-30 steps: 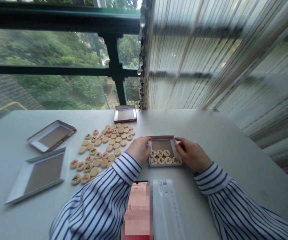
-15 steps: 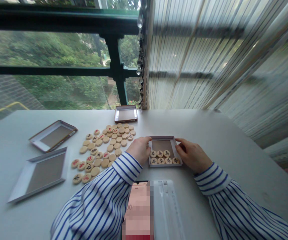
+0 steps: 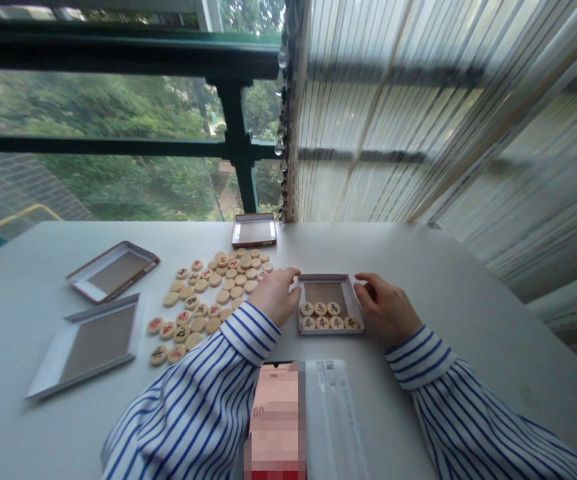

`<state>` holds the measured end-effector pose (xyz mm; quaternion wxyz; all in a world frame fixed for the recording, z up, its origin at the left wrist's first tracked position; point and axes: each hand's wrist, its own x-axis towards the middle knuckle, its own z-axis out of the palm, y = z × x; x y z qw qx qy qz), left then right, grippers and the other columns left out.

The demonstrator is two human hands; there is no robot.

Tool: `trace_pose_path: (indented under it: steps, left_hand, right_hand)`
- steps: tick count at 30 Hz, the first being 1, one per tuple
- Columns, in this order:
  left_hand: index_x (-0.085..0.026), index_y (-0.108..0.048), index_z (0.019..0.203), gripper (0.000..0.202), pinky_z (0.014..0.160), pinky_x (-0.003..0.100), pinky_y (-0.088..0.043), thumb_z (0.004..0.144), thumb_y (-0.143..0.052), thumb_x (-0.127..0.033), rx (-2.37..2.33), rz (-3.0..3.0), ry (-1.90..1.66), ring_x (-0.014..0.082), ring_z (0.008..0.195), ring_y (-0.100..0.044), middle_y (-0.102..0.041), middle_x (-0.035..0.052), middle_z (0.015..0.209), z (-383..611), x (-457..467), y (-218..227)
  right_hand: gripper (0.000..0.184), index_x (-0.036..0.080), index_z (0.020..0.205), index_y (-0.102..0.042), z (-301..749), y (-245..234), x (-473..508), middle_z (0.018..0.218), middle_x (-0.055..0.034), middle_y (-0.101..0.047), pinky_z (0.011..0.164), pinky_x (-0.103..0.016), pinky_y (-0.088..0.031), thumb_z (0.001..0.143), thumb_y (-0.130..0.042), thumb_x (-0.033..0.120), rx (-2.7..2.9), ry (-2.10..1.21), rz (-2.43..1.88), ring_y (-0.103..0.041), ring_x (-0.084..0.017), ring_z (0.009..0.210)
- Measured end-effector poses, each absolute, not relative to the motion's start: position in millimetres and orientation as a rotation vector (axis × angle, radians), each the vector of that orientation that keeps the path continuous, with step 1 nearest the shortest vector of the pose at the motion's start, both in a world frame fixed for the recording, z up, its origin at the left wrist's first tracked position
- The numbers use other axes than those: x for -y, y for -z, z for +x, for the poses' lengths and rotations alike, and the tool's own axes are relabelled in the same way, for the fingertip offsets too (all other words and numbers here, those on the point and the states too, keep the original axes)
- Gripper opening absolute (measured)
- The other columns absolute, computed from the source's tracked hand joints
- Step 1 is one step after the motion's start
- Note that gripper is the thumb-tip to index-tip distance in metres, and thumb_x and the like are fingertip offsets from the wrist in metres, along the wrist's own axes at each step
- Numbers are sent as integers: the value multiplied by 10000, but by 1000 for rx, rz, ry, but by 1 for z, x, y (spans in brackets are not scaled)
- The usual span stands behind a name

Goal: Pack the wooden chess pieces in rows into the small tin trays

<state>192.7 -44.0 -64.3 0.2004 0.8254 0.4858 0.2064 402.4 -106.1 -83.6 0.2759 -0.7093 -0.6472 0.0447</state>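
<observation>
A shallow open box [image 3: 324, 291] lies on the table with two rows of black-marked Chinese chess pieces [image 3: 321, 309] along its near part, characters up. At its left wall is my left hand [image 3: 277, 295], thumb and forefinger apart and holding nothing. My right hand [image 3: 389, 312] hovers by the right wall, fingers loosely curved with a gap between thumb and forefinger. Left of the box spreads a loose pile of wooden Chinese chess pieces [image 3: 225, 295], some face down, others showing red or black characters. My left hand and sleeve cover part of this pile.
Further left lie an open box lid [image 3: 135, 322] and a brown-edged tray [image 3: 154, 259]. Another small tray [image 3: 255, 243] sits at the back by the window. Close to me are a phone [image 3: 275, 393] and a clear plastic case [image 3: 335, 413]. A string curtain [image 3: 358, 133] hangs at right.
Both hands have let go of the box's side walls and drawn slightly away, their fingers parting. The box and the pieces in it stay in the same arrangement.
</observation>
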Motion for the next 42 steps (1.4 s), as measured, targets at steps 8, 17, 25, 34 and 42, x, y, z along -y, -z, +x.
trace_pose_path:
  steps: [8, 17, 25, 34, 42]
  left_hand:
    - [-151, -605, 970, 257, 679, 275, -480, 751, -506, -245, -1373, 2303, -711, 131, 628, -601, -656, 44, 831, 186, 45, 54]
    - [-151, -603, 918, 222, 628, 253, -484, 758, -507, -270, -1388, 2282, -810, 109, 576, -589, -656, 40, 798, 174, 56, 49]
    - [-164, -606, 907, 216, 596, 247, -488, 775, -495, -293, -1422, 2276, -945, 116, 597, -596, -659, 41, 794, 144, 76, 49]
    - [-164, -616, 791, 200, 549, 232, -475, 776, -479, -310, -1607, 2206, -1117, 121, 572, -587, -644, 21, 689, 108, 101, 47]
    - [-176, -620, 769, 199, 549, 219, -476, 760, -489, -326, -1729, 2108, -1206, 112, 554, -575, -643, 5, 691, 78, 114, 49]
  right_hand:
    - [318, 165, 957, -597, 403, 86, 106, 642, -26, -609, 526, -236, -373, 829, -385, 364, 1715, -42, -1864, -525, -131, 523]
    - [324, 168, 939, -605, 402, 88, 107, 671, -35, -624, 544, -240, -386, 835, -372, 368, 1749, 20, -1806, -540, -135, 546]
    - [317, 161, 933, -605, 400, 86, 108, 750, -57, -648, 597, -247, -420, 835, -371, 352, 1791, 13, -1736, -574, -148, 624]
    - [294, 154, 890, -612, 396, 84, 111, 787, -67, -653, 608, -251, -434, 835, -386, 334, 1835, 33, -1628, -578, -148, 647]
    - [259, 165, 867, -599, 384, 76, 118, 771, -60, -640, 608, -264, -450, 833, -403, 330, 1884, -49, -1525, -568, -147, 626]
